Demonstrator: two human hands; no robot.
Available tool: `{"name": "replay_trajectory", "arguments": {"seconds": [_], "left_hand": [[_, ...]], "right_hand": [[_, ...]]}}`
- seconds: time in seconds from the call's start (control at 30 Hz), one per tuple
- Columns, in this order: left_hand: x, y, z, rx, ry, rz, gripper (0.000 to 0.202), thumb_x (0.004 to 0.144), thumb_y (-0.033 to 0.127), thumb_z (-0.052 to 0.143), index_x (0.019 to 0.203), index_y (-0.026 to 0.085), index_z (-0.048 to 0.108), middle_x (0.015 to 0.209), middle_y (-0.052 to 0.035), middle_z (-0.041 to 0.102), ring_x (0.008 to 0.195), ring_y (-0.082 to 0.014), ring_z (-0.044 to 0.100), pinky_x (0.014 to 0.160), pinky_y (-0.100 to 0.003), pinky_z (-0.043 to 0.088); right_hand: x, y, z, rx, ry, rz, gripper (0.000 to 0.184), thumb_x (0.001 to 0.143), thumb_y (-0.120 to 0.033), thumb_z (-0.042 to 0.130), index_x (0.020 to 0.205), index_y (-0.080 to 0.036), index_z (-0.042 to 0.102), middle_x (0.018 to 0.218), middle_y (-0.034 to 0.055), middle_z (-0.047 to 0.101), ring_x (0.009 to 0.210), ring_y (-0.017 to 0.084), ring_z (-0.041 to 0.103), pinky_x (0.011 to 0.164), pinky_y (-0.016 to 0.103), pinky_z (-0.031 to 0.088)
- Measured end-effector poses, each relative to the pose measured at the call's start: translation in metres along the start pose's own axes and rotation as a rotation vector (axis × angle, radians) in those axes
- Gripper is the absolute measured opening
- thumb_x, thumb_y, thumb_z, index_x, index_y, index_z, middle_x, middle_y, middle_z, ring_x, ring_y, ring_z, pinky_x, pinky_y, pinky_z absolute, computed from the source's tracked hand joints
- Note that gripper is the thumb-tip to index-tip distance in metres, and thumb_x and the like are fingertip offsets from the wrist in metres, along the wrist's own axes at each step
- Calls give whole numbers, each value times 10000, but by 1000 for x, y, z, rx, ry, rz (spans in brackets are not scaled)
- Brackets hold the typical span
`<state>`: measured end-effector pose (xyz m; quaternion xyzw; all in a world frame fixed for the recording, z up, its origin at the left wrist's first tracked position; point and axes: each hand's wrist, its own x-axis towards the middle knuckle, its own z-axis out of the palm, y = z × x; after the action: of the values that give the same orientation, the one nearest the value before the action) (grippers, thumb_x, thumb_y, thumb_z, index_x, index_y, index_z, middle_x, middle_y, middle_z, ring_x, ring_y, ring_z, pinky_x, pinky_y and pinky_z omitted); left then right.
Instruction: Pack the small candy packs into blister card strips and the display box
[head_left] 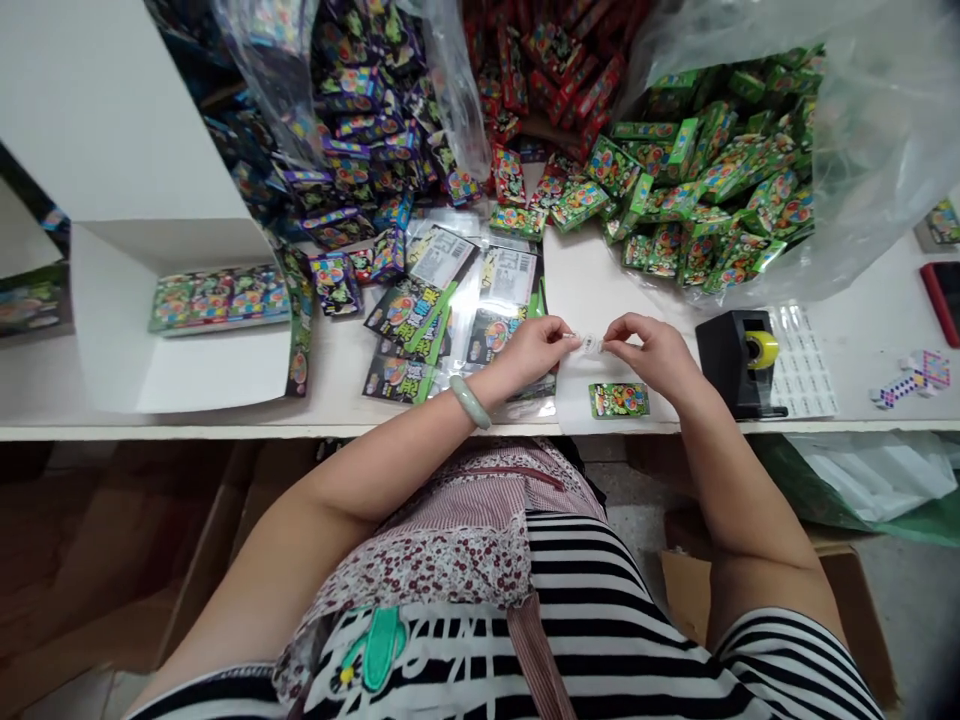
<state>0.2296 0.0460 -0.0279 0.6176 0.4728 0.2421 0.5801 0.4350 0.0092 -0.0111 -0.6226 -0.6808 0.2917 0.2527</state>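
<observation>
Right now your left hand [534, 350] and right hand [646, 352] pinch a clear tape strip [592, 344] between closed fingertips, a tape dispenser [739, 362] at three o'clock.

I see bright, even light from above. The plastic bag [862, 130] on the far right shines with glare. Edges bend and look a bit blurry. Under the table [225, 420] it is dark.
</observation>
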Motion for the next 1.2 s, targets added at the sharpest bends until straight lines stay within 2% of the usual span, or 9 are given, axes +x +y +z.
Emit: {"name": "replay_trajectory", "arguments": {"seconds": [0.27, 0.37, 0.43, 0.5, 0.63, 0.73, 0.93, 1.07, 1.2], "left_hand": [[-5, -2, 1, 250, 5, 110, 72, 882, 226, 642, 901, 159, 626, 739, 7, 586, 713, -148, 548, 685, -277, 446], [-13, 1, -6, 392, 42, 271, 441, 849, 328, 730, 1215, 145, 564, 1042, -82, 626, 953, -217, 602, 854, -360, 511], [-21, 0, -23, 470, 121, 417, 581, 831, 385, 758, 1303, 152, 510, 1223, -132, 568, 1133, -257, 562, 973, -410, 498], [-30, -7, -53, 519, 241, 475, 482, 886, 386, 696, 1283, 169, 526, 1238, -127, 560, 1173, -253, 545, 1017, -418, 486], [-53, -34, -120, 685, 460, 294, 263, 963, 281, 552, 1195, 164, 593, 1176, -122, 615, 1157, -258, 560, 1038, -446, 479], [-70, -52, -144, 842, 426, 154, 343, 936, 224, 566, 1268, 138, 588, 1359, -170, 555, 1320, -317, 480, 1133, -519, 408], [-88, -65, -134, 961, 306, 128, 375, 964, 192, 488, 1327, 165, 580, 1474, -193, 494, 1428, -362, 401, 1135, -582, 397], [-93, -66, -130, 950, 277, 166, 380, 972, 201, 472, 1338, 183, 573, 1481, -193, 488, 1441, -368, 392, 1134, -595, 392], [-96, -61, -134, 827, 304, 230, 378, 929, 228, 569, 1301, 159, 589, 1516, -208, 443, 1453, -373, 371, 1164, -591, 363]], "right_hand": [[-4, 6, -2, -152, 37, 19, 351, 822, -415, 648, 1112, -220, 675, 909, 76, 750, 833, 253, 690, 665, 354, 494], [3, 0, -6, -178, 93, -50, 365, 823, -445, 646, 1092, -200, 684, 981, 113, 748, 899, 279, 695, 651, 361, 504], [13, -13, -7, -194, 132, -127, 328, 839, -442, 637, 1054, -202, 699, 1018, 120, 744, 938, 286, 691, 702, 386, 519], [28, -34, -2, -178, 142, -200, 278, 858, -419, 627, 1023, -211, 710, 1015, 109, 746, 939, 277, 690, 774, 410, 529], [80, -97, 36, -137, -38, -268, 246, 891, -355, 619, 1069, -214, 713, 1027, 83, 753, 955, 242, 694, 851, 383, 535], [131, -143, 81, -294, -231, -242, 335, 899, -280, 631, 1215, -177, 666, 1201, 111, 721, 1125, 242, 656, 979, 356, 487], [183, -180, 146, -523, -244, -92, 486, 754, -234, 794, 1166, -22, 648, 1273, 314, 619, 1222, 379, 579, 1005, 451, 456], [187, -178, 154, -502, -202, -78, 461, 680, -210, 834, 1091, -89, 666, 1225, 256, 645, 1159, 327, 602, 964, 405, 464], [193, -175, 131, -407, -164, -41, 241, 691, -235, 800, 878, -154, 671, 885, 102, 715, 860, 226, 657, 793, 331, 488]]}}
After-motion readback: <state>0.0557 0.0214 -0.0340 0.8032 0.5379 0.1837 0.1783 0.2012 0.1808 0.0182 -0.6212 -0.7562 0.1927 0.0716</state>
